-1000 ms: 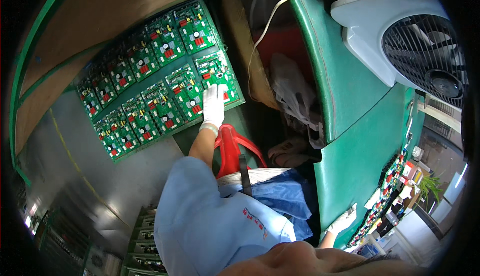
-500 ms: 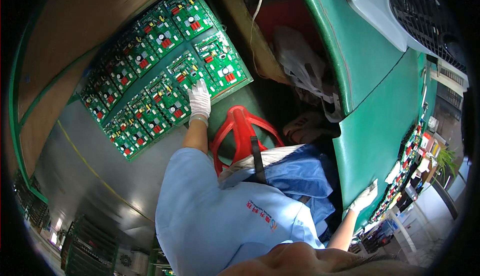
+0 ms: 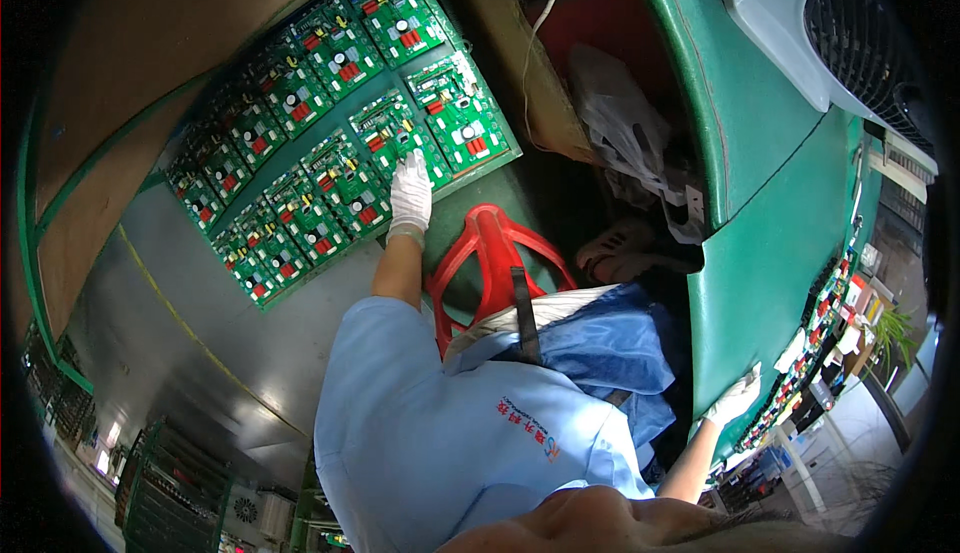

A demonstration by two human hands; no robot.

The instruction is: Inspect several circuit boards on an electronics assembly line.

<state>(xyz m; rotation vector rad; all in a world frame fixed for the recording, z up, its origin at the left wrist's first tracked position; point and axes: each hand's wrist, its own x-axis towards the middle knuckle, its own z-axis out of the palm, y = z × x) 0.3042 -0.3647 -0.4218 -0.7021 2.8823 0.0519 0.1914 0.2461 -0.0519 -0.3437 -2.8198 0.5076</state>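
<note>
My left hand (image 3: 410,193), in a white glove, reaches over the near edge of a large green tray holding rows of circuit boards. Its fingers are stretched out and touch a green circuit board (image 3: 388,137) in the row nearest me; the fingertips partly hide that board's lower side. Red, white and yellow parts stand on the boards. Beside the touched one lies another circuit board (image 3: 462,125) at the tray's end. My right hand (image 3: 735,400), also white-gloved, rests open on a green table top (image 3: 770,283), its fingers stretched along the surface.
A red plastic stool (image 3: 487,263) stands between the tray and the table. Under the table hangs a white plastic bag (image 3: 620,118), with a shoe (image 3: 612,251) below. A white fan (image 3: 800,33) sits on the table. More circuit boards (image 3: 795,368) line its far right edge.
The whole view has shifted slightly, so the tray and stool appear a little further right and up. Both hands keep nearly the same places on the board and table.
</note>
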